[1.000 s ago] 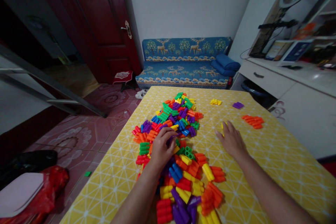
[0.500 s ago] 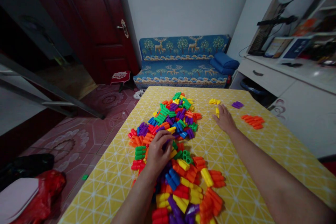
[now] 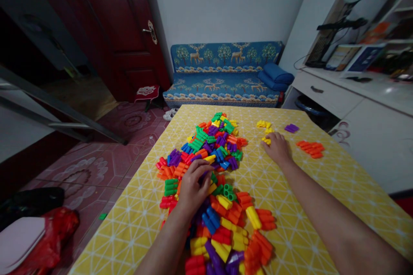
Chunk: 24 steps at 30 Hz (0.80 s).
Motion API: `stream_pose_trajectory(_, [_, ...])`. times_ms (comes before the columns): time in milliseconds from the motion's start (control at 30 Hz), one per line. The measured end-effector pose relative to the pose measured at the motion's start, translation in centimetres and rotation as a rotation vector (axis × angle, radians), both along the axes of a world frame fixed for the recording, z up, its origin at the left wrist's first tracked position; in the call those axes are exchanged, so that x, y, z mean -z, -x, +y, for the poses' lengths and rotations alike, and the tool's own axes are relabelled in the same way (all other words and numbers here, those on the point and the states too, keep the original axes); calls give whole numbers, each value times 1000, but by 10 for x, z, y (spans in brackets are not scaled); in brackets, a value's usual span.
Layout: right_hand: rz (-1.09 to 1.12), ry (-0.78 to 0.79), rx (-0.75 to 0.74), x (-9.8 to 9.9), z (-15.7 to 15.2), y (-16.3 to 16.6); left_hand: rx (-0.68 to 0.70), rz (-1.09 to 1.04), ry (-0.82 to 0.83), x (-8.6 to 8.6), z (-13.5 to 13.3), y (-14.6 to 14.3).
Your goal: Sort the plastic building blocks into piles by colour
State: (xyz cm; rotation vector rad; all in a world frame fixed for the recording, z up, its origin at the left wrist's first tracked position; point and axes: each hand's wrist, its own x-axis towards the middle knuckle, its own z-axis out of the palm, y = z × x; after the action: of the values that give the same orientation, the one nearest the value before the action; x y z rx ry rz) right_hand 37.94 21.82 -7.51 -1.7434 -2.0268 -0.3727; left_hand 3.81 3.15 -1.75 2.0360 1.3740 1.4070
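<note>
A long heap of colourful plastic blocks (image 3: 219, 167) runs down the middle of a table with a yellow patterned cloth (image 3: 309, 189). My left hand (image 3: 192, 185) rests on the heap with its fingers curled round what looks like a purple block. My right hand (image 3: 276, 147) reaches to the far right of the heap, fingers curled on a yellow block (image 3: 266, 140). Just beyond it lies a small group of yellow blocks (image 3: 263, 124). A purple block (image 3: 291, 128) and a cluster of orange blocks (image 3: 311, 148) lie apart to the right.
A blue patterned sofa (image 3: 222, 77) stands behind the table, beside a dark red door (image 3: 129, 30). White cabinets (image 3: 361, 111) with a ring light and clutter run along the right. A red bag (image 3: 51, 236) and a small green piece (image 3: 102, 216) lie on the tiled floor at left.
My right hand has slid the yellow block away from me toward the yellow group and then curled its fingers on it. My left hand has stayed on the heap.
</note>
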Motion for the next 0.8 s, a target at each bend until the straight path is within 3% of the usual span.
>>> stream_pose_trajectory(133, [18, 6, -97, 4, 5, -2, 4, 9, -6, 0, 1, 0])
stream_pose_trajectory(333, [-25, -94, 20, -7, -13, 4, 6, 9, -23, 0, 1, -1])
stream_pose_trajectory(467, [-73, -7, 8, -10, -17, 7, 1, 13, -31, 1, 1, -1])
stream_pose_trajectory(667, [-12, 37, -131, -6, -6, 6, 1, 17, -16, 2, 1, 0])
stream_pose_trajectory(800, [-7, 89, -101, -5, -5, 5, 4, 8, -21, 1, 2, 0])
